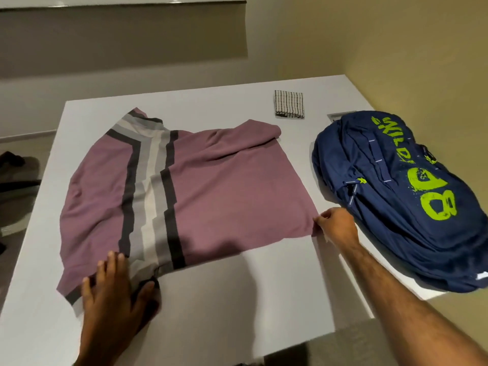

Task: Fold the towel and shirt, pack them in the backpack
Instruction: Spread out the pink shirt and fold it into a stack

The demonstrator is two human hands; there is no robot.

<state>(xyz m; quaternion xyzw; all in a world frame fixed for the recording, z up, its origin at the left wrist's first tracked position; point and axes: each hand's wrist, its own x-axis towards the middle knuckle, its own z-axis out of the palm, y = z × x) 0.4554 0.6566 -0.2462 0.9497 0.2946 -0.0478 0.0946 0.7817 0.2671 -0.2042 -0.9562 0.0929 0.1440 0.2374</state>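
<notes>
A mauve shirt (216, 191) with grey, white and black stripes lies spread on the white table (237, 299). My left hand (113, 291) rests flat on its near left part, fingers apart, pressing the fabric down. My right hand (336, 224) pinches the shirt's right near corner. A small folded checked towel (289, 104) lies at the far side of the table. A navy backpack (396, 196) with green lettering lies on its side at the right, just beyond my right hand.
The table's near edge runs under my forearms and its right edge lies under the backpack. A wall stands behind and to the right. Dark items (13, 165) sit on the floor at the left.
</notes>
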